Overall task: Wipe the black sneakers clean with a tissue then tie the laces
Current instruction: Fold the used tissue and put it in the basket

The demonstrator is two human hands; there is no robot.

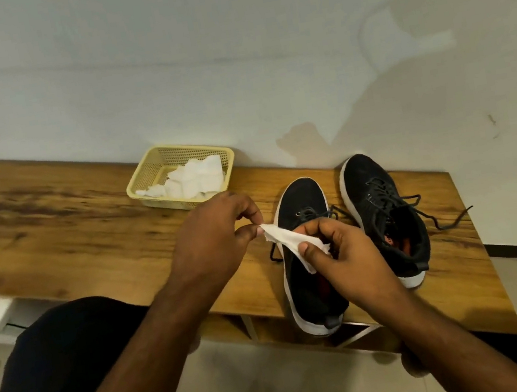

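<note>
Two hands share one tissue (pixel 292 241): my left hand (pixel 212 234) pinches its corner, my right hand (pixel 338 251) grips the other end, stretching it above the left sneaker (pixel 308 256). The right sneaker (pixel 387 215) stands just beside it, both with laces (pixel 438 217) loose. Wiping looks barely begun; tying is all ahead. Both sit on a wooden table (pixel 85 231) against a pale wall (pixel 192 53), a yellow basket (pixel 148 176) of tissues nearby.
</note>
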